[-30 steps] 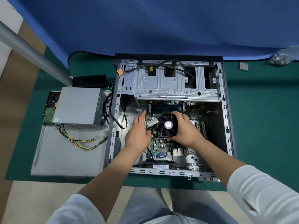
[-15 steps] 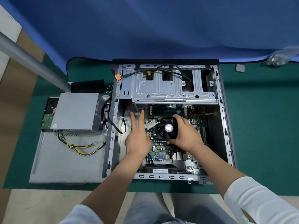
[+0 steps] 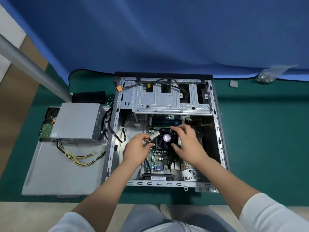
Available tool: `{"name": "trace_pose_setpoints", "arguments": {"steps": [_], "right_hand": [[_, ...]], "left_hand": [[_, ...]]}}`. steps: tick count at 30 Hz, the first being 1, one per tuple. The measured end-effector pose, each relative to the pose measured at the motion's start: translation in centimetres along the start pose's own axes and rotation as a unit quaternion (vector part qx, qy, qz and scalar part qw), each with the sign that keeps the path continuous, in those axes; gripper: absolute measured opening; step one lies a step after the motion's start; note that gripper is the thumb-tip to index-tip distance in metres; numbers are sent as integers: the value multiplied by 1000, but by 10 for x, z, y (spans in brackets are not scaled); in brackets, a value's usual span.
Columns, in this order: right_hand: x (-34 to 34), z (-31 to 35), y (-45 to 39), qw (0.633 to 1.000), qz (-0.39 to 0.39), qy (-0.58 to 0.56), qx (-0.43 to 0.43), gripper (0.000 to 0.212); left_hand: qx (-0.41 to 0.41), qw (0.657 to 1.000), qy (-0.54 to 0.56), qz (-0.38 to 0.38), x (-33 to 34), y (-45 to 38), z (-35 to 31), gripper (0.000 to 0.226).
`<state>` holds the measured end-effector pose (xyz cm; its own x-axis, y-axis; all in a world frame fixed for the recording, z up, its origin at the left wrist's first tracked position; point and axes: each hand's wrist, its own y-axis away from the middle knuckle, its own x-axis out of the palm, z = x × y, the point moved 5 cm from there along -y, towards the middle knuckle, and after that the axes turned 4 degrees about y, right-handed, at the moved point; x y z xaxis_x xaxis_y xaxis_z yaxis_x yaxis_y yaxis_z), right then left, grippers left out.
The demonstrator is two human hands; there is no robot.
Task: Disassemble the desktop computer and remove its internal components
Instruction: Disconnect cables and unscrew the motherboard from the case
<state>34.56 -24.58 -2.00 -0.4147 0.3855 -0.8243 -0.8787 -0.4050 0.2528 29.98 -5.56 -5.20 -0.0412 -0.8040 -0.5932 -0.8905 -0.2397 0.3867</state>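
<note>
The open desktop case (image 3: 219, 148) lies flat on the green mat. Its motherboard (image 3: 160, 158) carries a black CPU cooler fan (image 3: 164, 138) with a purple centre label. My right hand (image 3: 187, 144) grips the fan's right side, thumb below and fingers over its top edge. My left hand (image 3: 137, 149) sits just left of the fan and pinches a thin bundle of fan wires (image 3: 148, 141) near a white connector (image 3: 154, 135). A silver drive cage (image 3: 167, 99) spans the far half of the case.
A grey power supply (image 3: 76, 121) with yellow and black cables (image 3: 80, 158) rests on the removed side panel (image 3: 58, 174), left of the case. A hard drive (image 3: 48, 124) lies beside it. A small bag of screws (image 3: 267, 76) and a grey square sit far right.
My left hand, flat and spread half a second ago, has closed onto the fan wires. My right hand has shifted further over the fan's right edge. The view has tilted slightly.
</note>
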Motion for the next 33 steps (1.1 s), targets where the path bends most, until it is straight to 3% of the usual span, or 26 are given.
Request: {"name": "trace_pose_setpoints", "arguments": {"steps": [3,6,9,12,18,23,26,29,31,33], "right_hand": [[8,23,-15,997,67,3,-22,56],[20,34,-30,990,133,53,9,49],[20,38,-36,990,119,62,35,21],[20,40,-35,992,115,44,26,11],[24,37,-38,994,107,19,25,26],[22,42,-52,994,71,62,53,21],[25,53,-58,996,58,8,68,18],[33,68,-60,991,72,-84,70,17],[35,70,-58,988,80,-106,75,22],[33,69,-53,988,99,-104,51,31]], "left_hand": [[30,997,-65,-21,-3,2,-7,22],[26,995,-93,-39,-12,3,-8,20],[26,994,-94,-48,-16,4,-6,20],[18,994,-97,-42,-14,3,-3,19],[72,995,-57,-36,-16,0,-7,16],[85,996,-32,-6,-13,1,-9,4],[91,995,-27,19,-7,2,-9,7],[136,987,-87,5,-5,2,-9,6],[163,977,-139,-14,-8,3,-9,24],[175,966,-191,9,-5,0,-7,23]]}}
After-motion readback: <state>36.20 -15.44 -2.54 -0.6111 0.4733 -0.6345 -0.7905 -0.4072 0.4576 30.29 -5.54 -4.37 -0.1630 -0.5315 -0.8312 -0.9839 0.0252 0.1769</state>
